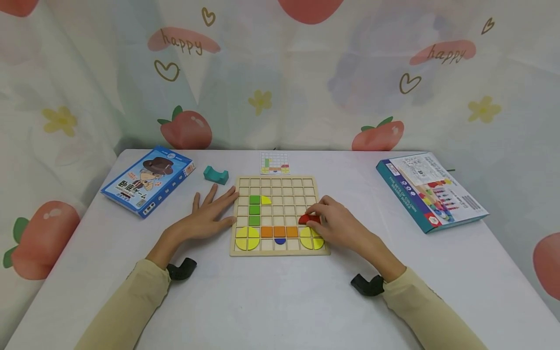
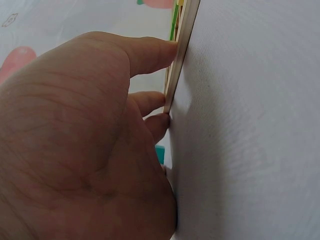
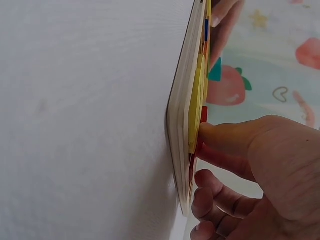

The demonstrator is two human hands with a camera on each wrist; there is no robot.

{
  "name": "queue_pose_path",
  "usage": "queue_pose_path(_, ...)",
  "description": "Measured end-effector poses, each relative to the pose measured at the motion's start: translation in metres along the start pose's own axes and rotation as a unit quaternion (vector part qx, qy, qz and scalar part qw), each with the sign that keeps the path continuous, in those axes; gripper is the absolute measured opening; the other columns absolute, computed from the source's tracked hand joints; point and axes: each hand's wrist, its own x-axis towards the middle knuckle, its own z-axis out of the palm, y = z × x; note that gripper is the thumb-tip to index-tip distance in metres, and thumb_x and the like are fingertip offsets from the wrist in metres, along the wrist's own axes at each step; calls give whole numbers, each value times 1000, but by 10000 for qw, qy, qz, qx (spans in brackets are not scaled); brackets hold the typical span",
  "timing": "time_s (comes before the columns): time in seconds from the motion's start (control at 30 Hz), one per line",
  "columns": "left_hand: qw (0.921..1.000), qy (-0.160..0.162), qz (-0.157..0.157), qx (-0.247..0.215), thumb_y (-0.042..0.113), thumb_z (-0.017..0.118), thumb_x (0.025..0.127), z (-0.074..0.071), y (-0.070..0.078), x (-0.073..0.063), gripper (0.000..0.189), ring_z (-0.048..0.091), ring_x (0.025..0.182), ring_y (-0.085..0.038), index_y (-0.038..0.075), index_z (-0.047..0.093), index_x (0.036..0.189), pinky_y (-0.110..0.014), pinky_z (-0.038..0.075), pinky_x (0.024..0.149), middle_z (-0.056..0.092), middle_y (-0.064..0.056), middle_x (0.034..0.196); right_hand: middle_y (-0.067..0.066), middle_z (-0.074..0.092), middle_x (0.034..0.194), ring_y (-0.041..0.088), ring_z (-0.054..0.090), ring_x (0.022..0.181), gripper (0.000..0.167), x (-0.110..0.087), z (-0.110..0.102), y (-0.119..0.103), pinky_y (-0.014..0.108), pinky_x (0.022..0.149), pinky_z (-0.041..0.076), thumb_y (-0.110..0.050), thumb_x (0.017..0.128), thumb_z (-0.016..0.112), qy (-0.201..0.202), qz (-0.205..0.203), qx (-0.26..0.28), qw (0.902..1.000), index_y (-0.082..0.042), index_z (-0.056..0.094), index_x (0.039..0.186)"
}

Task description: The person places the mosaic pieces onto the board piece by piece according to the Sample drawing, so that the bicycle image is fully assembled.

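Note:
A wooden grid board (image 1: pixel 280 182) lies on the white table. My right hand (image 1: pixel 339 222) is over its right edge, with thumb and index finger pinching a red tile (image 1: pixel 304 220). In the right wrist view the thumb meets the red tile (image 3: pixel 204 115) just above the yellow tiles (image 3: pixel 196 110). My left hand (image 1: pixel 201 218) is spread at the board's left edge, fingertips touching the rim. The board bears a column of green squares (image 1: pixel 254 210), a yellow quarter tile (image 1: pixel 265 200), a row of orange squares (image 1: pixel 279 232), a blue half circle (image 1: pixel 280 240) and two yellow circles (image 1: pixel 247 238).
Behind the board lies a small pattern card (image 1: pixel 274 163) with a coloured grid. A teal notched block (image 1: pixel 216 175) sits beyond the left hand. A blue box (image 1: pixel 148 180) lies at the left, a teal and white box (image 1: pixel 430 192) at the right. A printed curtain (image 1: pixel 280 73) hangs behind.

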Motion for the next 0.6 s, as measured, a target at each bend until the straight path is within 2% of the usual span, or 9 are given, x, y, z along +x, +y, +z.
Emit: queue_pose_path(0.6,10000,7,-33,20,38,56,107,1,0,1,74,-17,166,-44,21,23,171,-73,-25,123,10,-7,181,8,62,108,19,54,90,30,-2,-1,1,26,71,47,-25,99,76,-41,-30,69,10000,-12,75,126)
